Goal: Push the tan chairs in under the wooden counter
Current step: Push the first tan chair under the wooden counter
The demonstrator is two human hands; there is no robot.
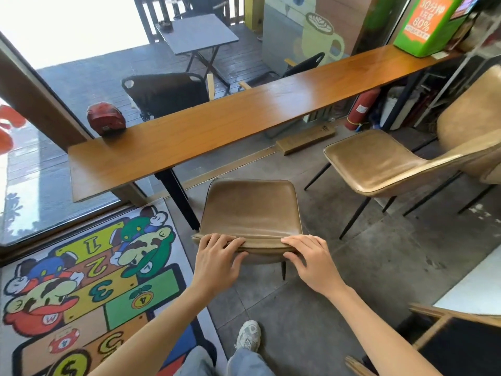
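Observation:
A tan chair [252, 207] stands right in front of me, its seat just short of the wooden counter [217, 120]. My left hand [217, 256] grips the left part of the backrest's top edge, fingers curled over it. My right hand [311, 256] holds the right part the same way. A second tan chair [379, 161] stands to the right, turned sideways and well out from the counter. At the far right edge shows the curved back of a third tan chair [477, 112].
The counter's black leg [179, 196] stands just left of the near chair. A red helmet [106, 118] sits on the counter's left end, a green box [425, 23] on its far right. A colourful rug [89, 289] lies left; a fire extinguisher [360, 109] stands under the counter.

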